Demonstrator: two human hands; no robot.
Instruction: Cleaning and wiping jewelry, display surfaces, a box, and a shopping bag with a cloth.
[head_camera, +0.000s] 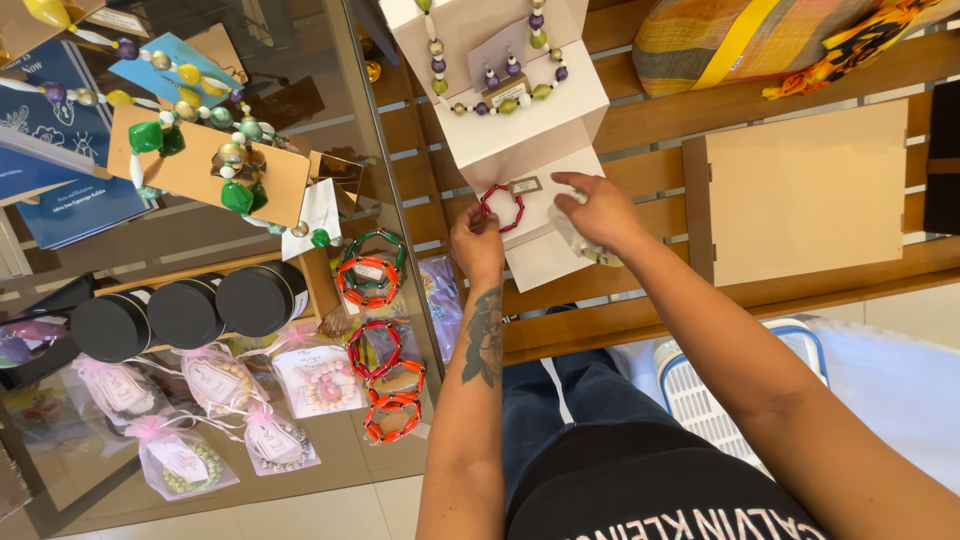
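- Left hand (478, 243): fingers pinched on the lower-left edge of a red beaded bracelet (503, 206), pressing it flat against a white display card (545, 215). The grip at the rim leaves the rest of the loop visible and round.
- Right hand (600, 210): index finger extended to the small tag (524, 185) at the top of the bracelet, apparently to steady or square it; the remaining fingers are closed around a crumpled clear plastic wrapper (585, 245), kept off the card.
- Location of the bracelet: on the lower panel of the white card, which leans on the slatted wooden surface (640, 170). Directly above it on the same card hangs a purple and green bead necklace (500, 100) with matching earrings, so the pieces read as one tiered display.
- Adjacent items: on the glass shelf (330, 440) to the left, further red and orange bracelets (385, 385) lie in a column, with three black round tins (185, 312) and bagged pieces in pink ribbon (215, 385) grouped by type.
- A plain brown board (805, 190) lies to the right, well apart from both hands.
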